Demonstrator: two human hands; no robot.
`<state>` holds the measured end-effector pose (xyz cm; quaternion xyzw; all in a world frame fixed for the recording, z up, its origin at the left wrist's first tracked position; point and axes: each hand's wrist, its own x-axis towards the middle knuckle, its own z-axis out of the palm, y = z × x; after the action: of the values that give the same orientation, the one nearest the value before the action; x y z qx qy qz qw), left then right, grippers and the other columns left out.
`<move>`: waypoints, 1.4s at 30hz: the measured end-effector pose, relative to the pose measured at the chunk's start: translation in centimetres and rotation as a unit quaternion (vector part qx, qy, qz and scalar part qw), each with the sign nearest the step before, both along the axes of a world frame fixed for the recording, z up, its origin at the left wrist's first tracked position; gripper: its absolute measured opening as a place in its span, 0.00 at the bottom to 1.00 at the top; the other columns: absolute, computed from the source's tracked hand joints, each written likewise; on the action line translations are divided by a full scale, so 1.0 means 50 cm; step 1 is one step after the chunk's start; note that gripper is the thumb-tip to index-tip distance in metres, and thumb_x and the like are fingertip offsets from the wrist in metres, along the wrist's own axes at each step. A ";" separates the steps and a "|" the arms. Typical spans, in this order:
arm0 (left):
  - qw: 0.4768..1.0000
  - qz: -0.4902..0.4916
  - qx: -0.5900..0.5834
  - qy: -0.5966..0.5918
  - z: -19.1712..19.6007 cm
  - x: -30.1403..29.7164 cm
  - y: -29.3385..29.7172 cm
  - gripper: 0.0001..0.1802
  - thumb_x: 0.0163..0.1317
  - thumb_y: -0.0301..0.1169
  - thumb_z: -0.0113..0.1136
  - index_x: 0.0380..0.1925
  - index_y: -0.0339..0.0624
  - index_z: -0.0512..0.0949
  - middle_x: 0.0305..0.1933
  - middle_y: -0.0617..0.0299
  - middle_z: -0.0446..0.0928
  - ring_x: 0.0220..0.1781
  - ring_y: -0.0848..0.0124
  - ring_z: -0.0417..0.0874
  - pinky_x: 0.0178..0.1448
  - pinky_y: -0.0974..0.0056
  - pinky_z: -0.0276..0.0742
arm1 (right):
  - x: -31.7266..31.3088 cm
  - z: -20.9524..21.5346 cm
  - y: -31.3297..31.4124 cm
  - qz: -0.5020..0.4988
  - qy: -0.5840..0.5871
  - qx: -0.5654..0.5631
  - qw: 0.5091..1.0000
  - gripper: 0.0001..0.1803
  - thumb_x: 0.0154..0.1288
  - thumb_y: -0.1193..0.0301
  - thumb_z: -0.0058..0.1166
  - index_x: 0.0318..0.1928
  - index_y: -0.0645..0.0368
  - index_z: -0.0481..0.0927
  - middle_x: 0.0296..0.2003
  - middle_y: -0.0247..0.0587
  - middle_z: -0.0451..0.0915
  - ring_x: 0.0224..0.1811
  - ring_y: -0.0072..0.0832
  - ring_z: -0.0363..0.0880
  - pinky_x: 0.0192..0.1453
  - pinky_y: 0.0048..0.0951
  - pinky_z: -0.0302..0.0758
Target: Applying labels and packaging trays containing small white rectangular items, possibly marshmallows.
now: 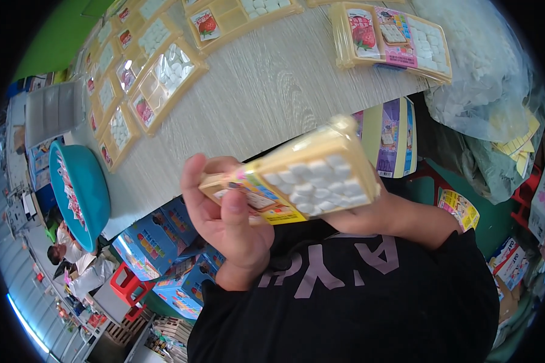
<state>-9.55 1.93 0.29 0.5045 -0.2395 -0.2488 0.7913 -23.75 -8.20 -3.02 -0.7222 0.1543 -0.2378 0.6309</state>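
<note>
In front of my chest I hold a cream plastic snack tray [321,187], tilted and partly blurred. White marshmallow-like pieces fill its right part, and a yellow and pink printed sleeve wraps its middle. My left hand [227,212] is closed round the left end, with the thumb on the near face. Most of my right hand [360,215] is hidden behind the right end, where it supports the tray; its fingers barely show. Beyond, on the table, a stack of sleeved snack trays [393,42] stands at the far right.
Unsleeved trays [169,78] with white pieces and strawberry-pictured packets cover the table's [272,91] far left. A teal basin [94,193] of small packets sits at the left edge. Clear plastic bags [484,72] bulge at the right. Blue boxes [148,242] and a red stool [127,284] are lower left.
</note>
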 end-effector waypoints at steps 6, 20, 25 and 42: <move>0.992 -0.097 0.062 0.055 -0.002 0.002 0.008 0.31 0.67 0.24 0.58 0.68 0.30 0.61 0.47 0.56 0.74 0.44 0.75 0.77 0.51 0.71 0.74 | -0.002 0.007 -0.015 0.008 -0.025 -0.103 0.994 0.26 0.52 0.72 0.72 0.53 0.58 0.80 0.49 0.42 0.83 0.50 0.41 0.84 0.54 0.37 0.80; 0.971 -0.195 0.133 0.031 -0.006 -0.016 0.022 0.30 0.65 0.24 0.60 0.65 0.32 0.63 0.45 0.56 0.75 0.43 0.75 0.76 0.50 0.71 0.73 | -0.025 0.024 -0.054 -0.021 -0.005 -0.133 0.991 0.10 0.57 0.70 0.68 0.34 0.59 0.79 0.31 0.40 0.79 0.30 0.34 0.78 0.34 0.32 0.71; 0.978 -0.157 0.136 0.008 -0.015 0.007 0.018 0.29 0.66 0.23 0.58 0.66 0.33 0.61 0.44 0.57 0.75 0.40 0.77 0.75 0.45 0.73 0.72 | -0.121 0.032 -0.081 -0.124 -0.091 -0.042 0.987 0.14 0.67 0.65 0.60 0.46 0.61 0.77 0.39 0.46 0.79 0.37 0.37 0.79 0.41 0.34 0.74; 0.967 -0.228 0.093 -0.067 0.027 0.021 -0.024 0.41 0.64 0.34 0.58 0.72 0.34 0.52 0.57 0.45 0.73 0.43 0.67 0.81 0.51 0.65 0.76 | -0.113 0.182 -0.205 -0.041 0.104 -0.440 0.891 0.31 0.42 0.69 0.71 0.53 0.54 0.81 0.58 0.47 0.78 0.56 0.45 0.78 0.60 0.42 0.73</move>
<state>-8.53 0.73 1.64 0.5231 -0.3767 -0.4094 0.6457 -29.41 -18.47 6.07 -0.9395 0.1280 -0.2306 0.2187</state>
